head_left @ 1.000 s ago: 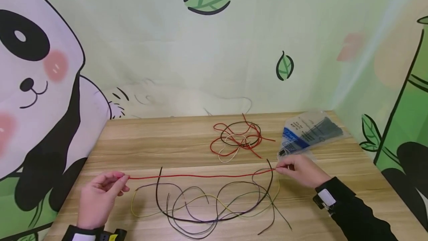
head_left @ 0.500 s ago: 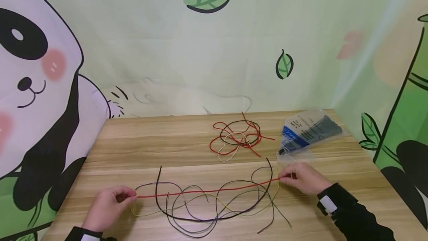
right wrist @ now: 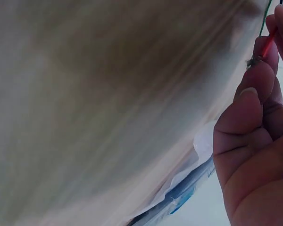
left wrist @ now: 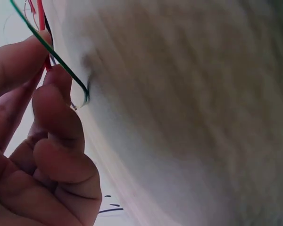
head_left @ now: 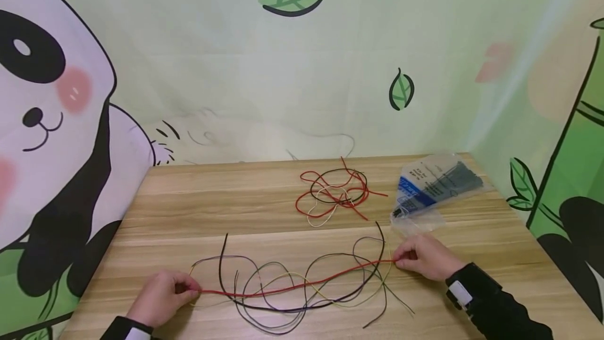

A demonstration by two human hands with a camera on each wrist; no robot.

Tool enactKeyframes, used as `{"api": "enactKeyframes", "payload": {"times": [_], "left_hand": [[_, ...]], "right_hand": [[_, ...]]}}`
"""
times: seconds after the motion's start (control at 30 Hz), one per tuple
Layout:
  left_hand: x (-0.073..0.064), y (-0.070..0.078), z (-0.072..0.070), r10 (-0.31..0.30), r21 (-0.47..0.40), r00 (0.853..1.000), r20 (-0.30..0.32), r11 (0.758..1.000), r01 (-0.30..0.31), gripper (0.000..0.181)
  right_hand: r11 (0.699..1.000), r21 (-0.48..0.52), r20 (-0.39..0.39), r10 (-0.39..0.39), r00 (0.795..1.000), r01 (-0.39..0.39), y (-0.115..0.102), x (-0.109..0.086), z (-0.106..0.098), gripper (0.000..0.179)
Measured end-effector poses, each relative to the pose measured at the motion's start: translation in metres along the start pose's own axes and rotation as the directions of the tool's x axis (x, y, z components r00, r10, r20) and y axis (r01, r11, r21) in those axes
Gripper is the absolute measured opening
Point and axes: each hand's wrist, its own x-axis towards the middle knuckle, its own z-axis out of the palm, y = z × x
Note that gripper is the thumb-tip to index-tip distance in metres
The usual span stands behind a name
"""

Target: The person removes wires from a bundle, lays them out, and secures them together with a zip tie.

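Observation:
A red wire (head_left: 292,287) stretches between my two hands, low over a loose spread of other wires. My left hand (head_left: 162,297) pinches its left end between thumb and fingertips; my right hand (head_left: 427,257) pinches the other end. Beneath it, a thick black wire (head_left: 219,272) curves in a wide U, crossed by thin dark wires and a yellow-green wire (head_left: 325,294). In the left wrist view, a green wire (left wrist: 52,51) passes in front of the pinching fingers. In the right wrist view, the red wire's cut end (right wrist: 269,44) shows between thumb and finger.
Behind the spread lies a tangle of red, black and white wires (head_left: 366,193). To its right is a clear plastic bag (head_left: 424,188) with a blue label and dark strips inside. The wooden table (head_left: 212,193) ends at a printed curtain (head_left: 226,67).
Both hands have come down toward the table and nearer its front edge, the left one also shifting right. The red wire, straight before, now sags in a gentle curve over the other wires.

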Motion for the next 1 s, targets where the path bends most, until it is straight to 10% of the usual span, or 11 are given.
{"api": "enactKeyframes", "payload": {"times": [1.0], "left_hand": [[0.005, 0.009, 0.002, 0.051, -0.01, 0.995, -0.086, 0.999, -0.052, 0.007]], "right_hand": [[0.99, -0.017, -0.19, 0.134, 0.973, -0.139, -0.012, -0.004, -0.008, 0.022]]}}
